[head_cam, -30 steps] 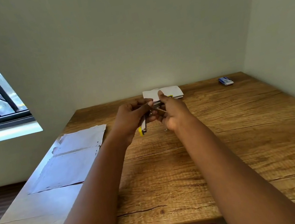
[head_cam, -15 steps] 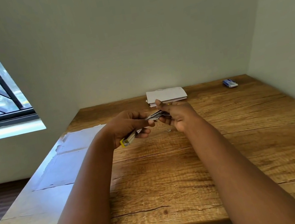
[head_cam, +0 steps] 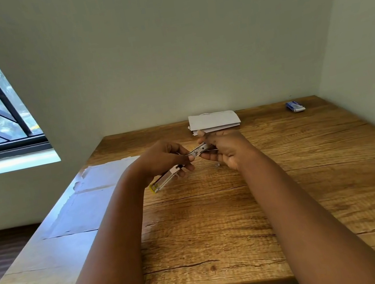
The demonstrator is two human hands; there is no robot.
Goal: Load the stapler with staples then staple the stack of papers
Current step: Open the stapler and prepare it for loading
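I hold a small metal stapler (head_cam: 166,180) with a yellow end above the middle of the wooden table (head_cam: 312,183). My left hand (head_cam: 162,159) grips its body, the yellow end pointing down-left. My right hand (head_cam: 226,150) pinches the shiny front part (head_cam: 199,150) of the stapler between thumb and fingers. Whether staples are in it is hidden by my fingers. A stack of white papers (head_cam: 214,121) lies at the table's far edge, just beyond my hands. A small blue staple box (head_cam: 295,106) sits at the far right corner.
Torn white sheets (head_cam: 87,200) lie flat on the left part of the table. Walls close in behind and on the right; a window is at the upper left. A tiny clear object (head_cam: 217,165) lies on the wood under my right hand.
The stapler has tipped from near upright to a low slant, yellow end swinging down-left. Both hands stayed together above the table's middle, gripping the stapler throughout.
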